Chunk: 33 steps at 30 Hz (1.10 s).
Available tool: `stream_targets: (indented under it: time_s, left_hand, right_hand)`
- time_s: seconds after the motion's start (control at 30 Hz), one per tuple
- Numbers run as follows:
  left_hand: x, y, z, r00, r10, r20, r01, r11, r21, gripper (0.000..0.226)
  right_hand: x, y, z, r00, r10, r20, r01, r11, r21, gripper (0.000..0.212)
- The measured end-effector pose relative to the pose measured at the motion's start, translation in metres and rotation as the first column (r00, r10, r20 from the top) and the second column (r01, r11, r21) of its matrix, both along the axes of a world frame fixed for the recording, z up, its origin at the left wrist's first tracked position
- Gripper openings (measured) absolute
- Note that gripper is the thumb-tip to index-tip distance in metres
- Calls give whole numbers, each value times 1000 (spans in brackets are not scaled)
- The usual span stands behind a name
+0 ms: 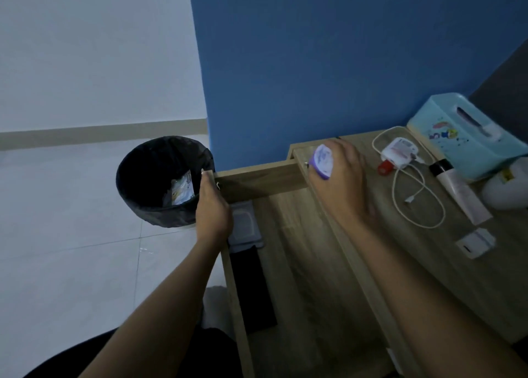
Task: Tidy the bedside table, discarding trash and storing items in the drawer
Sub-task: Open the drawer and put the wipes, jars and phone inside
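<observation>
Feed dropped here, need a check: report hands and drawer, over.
Left hand grips front corner of open drawer. Right hand holds small purple-white container over tabletop edge. Charger cable, tube lie on it. No obstruction seen.

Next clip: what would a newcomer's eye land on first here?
The right hand stands out, holding a small purple-and-white container near the back of the open drawer, whose front the left hand grips. On the floor at left sits a black-lined bin with a wrapper inside. On the tabletop at right are a turquoise tissue box and a white charger.
</observation>
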<state>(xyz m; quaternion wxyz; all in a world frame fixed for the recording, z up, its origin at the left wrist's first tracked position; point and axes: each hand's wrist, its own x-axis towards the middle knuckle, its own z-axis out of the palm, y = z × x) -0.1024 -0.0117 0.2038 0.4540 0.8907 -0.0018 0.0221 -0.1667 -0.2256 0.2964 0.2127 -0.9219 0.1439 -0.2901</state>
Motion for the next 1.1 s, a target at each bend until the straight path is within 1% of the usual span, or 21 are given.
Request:
stream_targets:
  time_s: [0.1, 0.17, 0.2, 0.3, 0.43, 0.53, 0.6, 0.7, 0.8, 0.87, 0.93, 0.97, 1.0, 1.1]
  left_hand:
    - [1, 0, -2, 1000, 15, 2, -15, 1000, 2, 51]
    - [1, -1, -4, 1000, 29, -3, -29, 1000, 12, 54]
    - [1, -2, -4, 1000, 31, -6, -31, 999, 14, 56]
    - [1, -2, -6, 1000, 28, -5, -28, 1000, 13, 58]
    - [2, 0, -7, 1000, 20, 4, -20, 1000, -11, 58]
    - [1, 0, -7, 1000, 15, 9, -15, 1000, -12, 58]
    - [1, 1, -5, 1000, 3, 14, -3, 1000, -15, 58]
    - [0, 1, -2, 1000, -8, 19, 9, 1000, -21, 59]
    - [0, 1, -2, 1000, -5, 29, 5, 1000, -10, 60]
    - [0, 1, -2, 1000, 5, 26, -5, 1000, -5, 60]
    - [-1, 1, -3, 1000, 3, 25, -3, 1000, 2, 60]
    - [-1, 2, -3, 1000, 0, 26, -1, 1000, 4, 60]
    - [-1, 2, -3, 1000, 0, 26, 0, 1000, 4, 60]
    - [0, 2, -4, 1000, 3, 21, -3, 1000, 12, 60]
  right_hand:
    - [16, 40, -13, 986, 164, 9, -164, 981, 99, 51]
    - [26, 58, -34, 973, 223, -58, -210, 963, 169, 57]
    - [29, 62, -47, 967, 231, -106, -210, 962, 176, 59]
    - [34, 67, -91, 955, 203, -214, -169, 971, 168, 56]
    - [40, 67, -131, 933, 95, -347, -42, 987, 158, 49]
    - [43, 66, -148, 911, 95, -402, -53, 992, 115, 42]
    - [44, 67, -156, 900, 138, -413, -98, 988, 115, 33]
    - [46, 70, -164, 896, 142, -421, -108, 989, 103, 23]
    - [50, 68, -173, 870, 151, -469, -160, 987, 21, 32]
    - [48, 70, -176, 880, 162, -447, -155, 987, 51, 37]
    - [46, 71, -180, 914, 133, -384, -106, 990, 90, 42]
    - [45, 71, -181, 914, 139, -382, -101, 988, 118, 42]
    - [45, 73, -181, 904, 154, -399, -108, 985, 134, 40]
    - [48, 75, -176, 880, 159, -448, -148, 987, 60, 24]
